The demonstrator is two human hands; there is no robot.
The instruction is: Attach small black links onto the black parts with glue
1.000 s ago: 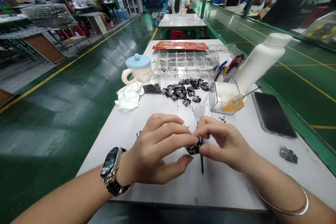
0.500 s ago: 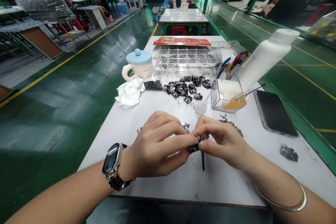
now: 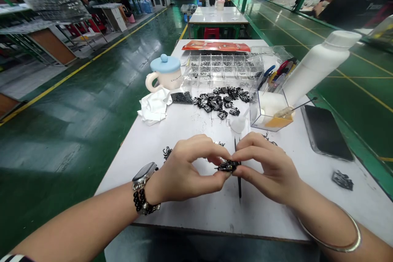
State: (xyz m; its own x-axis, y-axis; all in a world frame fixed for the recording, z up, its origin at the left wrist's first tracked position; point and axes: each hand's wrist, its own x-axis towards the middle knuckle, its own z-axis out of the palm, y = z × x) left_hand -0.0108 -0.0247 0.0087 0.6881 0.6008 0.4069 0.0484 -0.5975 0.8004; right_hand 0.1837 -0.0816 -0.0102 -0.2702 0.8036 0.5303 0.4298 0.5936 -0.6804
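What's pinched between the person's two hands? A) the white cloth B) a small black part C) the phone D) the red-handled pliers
B: the small black part sits between the fingertips of the left hand and the right hand.

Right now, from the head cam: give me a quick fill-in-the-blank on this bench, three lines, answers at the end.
The small black piece is pinched by ____ hands.
The left hand has black beads and a ____ at its wrist.
The mug has a ____ lid.

Missing words: both; watch; blue.
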